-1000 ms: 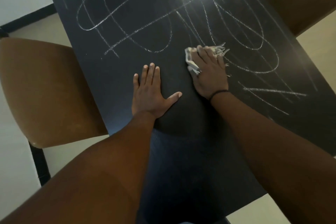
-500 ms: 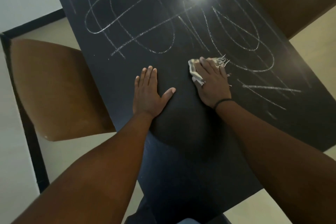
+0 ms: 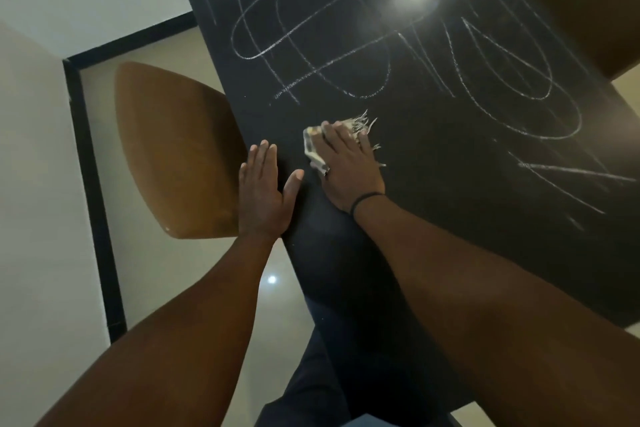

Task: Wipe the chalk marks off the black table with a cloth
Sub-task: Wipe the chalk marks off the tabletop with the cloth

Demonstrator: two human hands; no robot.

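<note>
- Head view, change: right hand [image 3: 348, 163] and the cloth [image 3: 313, 149] under it have slid leftward across the black table [image 3: 450, 218], away from the loops on the right and to a spot just beside the left hand's thumb. Camera has swung too, so part of the shift is apparent only.
- Head view, left hand [image 3: 265, 191]: flat on the table near its left edge, fingers straight and together, holding nothing; it has kept its bracing place.
- Head view, grip: right hand presses the cloth flat with extended fingers, palm down; frayed fringe sticks out past the fingertips. No pinch visible.
- Head view, marks: chalk marks [image 3: 311, 45] cover the far and right parts of the table; the near strip around the hands reads bare.
- Judgement: sweep is working the near band only. Most chalk remains, so the task is early; strokes must next reach further out.
- Surroundings: brown chair [image 3: 173, 149] just left of the table.
</note>
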